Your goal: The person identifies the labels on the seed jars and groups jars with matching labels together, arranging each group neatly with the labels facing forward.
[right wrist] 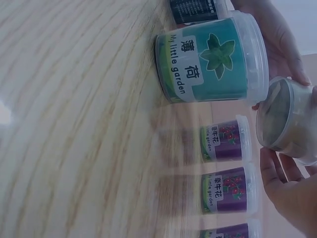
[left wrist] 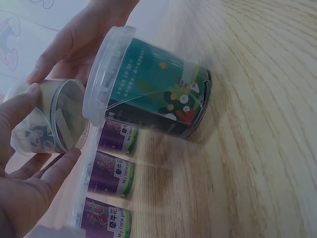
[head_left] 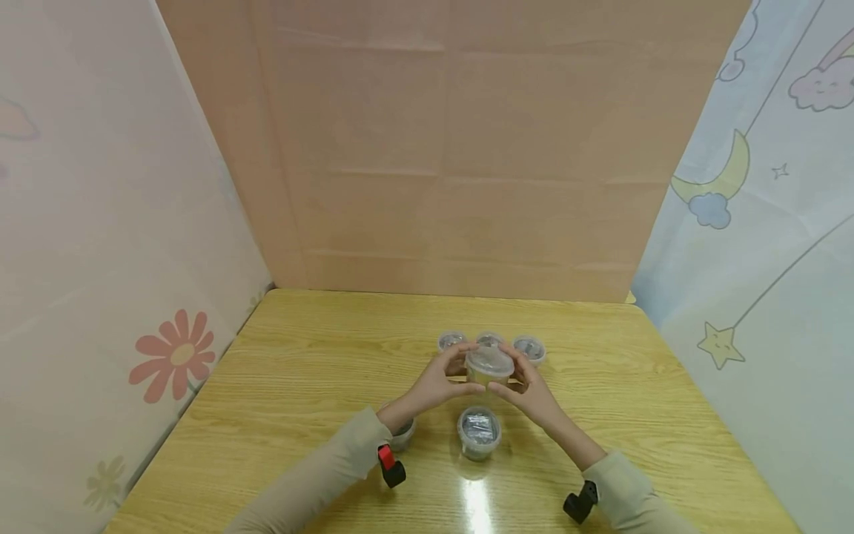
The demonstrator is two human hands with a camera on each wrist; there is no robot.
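Observation:
Both hands hold up a lidded clear plastic tub above the table. My left hand grips its left side, with fingers round the back and thumb in front. My right hand grips the opposite side in the same way. In the left wrist view, the held tub shows a pale wall with a printed picture. Just below and nearer stands a green-labelled planting tub, upright on the table; its label shows a leaf and "My little garden".
Behind the hands, three purple-labelled tubs stand in a row. Another tub is partly hidden under the left wrist. The wooden table has a tan backdrop behind it and patterned cloth at both sides.

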